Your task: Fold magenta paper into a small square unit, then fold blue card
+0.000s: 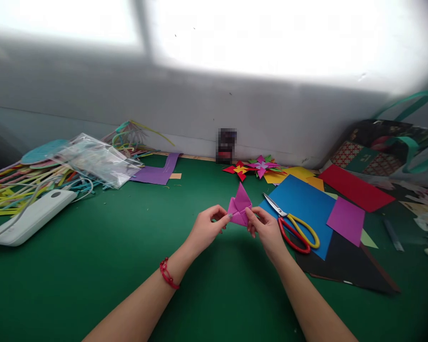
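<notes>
A folded piece of pink origami paper (240, 203) is held up above the green table, one pointed corner facing away from me. My left hand (209, 223) pinches its left edge between thumb and fingers. On the opposite edge, my right hand (263, 225) grips it the same way, thumb on top. Just right of my right hand lie scissors (288, 221) with one red and one yellow handle, their blades slightly apart, on a blue paper sheet (299, 199). Folded paper stars (261, 166) in several colours rest beyond the pink piece.
Pink, red and black sheets surround the blue one; a red sheet (356, 187) is at the right. Purple paper (153, 175) lies back left. A clear plastic bag (100, 159), coloured strips and a white power strip (32, 218) crowd the left. A bag (371, 152) stands far right.
</notes>
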### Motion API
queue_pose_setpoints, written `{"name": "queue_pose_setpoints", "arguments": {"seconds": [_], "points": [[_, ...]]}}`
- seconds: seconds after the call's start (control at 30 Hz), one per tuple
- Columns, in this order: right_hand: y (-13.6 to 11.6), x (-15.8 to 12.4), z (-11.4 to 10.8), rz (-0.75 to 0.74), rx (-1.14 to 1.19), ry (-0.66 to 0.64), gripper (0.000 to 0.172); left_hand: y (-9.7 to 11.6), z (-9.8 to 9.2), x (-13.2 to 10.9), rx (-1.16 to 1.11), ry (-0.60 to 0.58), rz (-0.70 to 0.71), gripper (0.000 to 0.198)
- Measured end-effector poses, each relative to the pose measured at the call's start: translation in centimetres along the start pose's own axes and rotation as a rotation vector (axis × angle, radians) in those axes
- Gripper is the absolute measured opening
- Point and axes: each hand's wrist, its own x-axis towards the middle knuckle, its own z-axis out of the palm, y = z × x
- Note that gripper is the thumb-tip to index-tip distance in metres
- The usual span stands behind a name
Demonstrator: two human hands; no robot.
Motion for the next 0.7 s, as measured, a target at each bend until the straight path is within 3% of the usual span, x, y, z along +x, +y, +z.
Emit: {"name": "queue_pose_setpoints", "arguments": {"seconds": [0.13, 0.37, 0.7], "points": [[0.3, 0.1, 0.3, 0.003, -0.016, 0.006, 0.027, 0.0, 0.4, -0.1, 0.07, -0.057, 0.045, 0.021], [0.5, -0.9, 1.5, -0.044, -0.124, -0.083, 0.022, -0.6, 0.3, 0.2, 0.049, 0.132, 0.084, 0.026], [0.8, -0.9, 1.6, -0.015, -0.114, -0.074, 0.025, -1.1, 0.5, 0.5, -0.142, 0.116, 0.023, 0.029]]}}
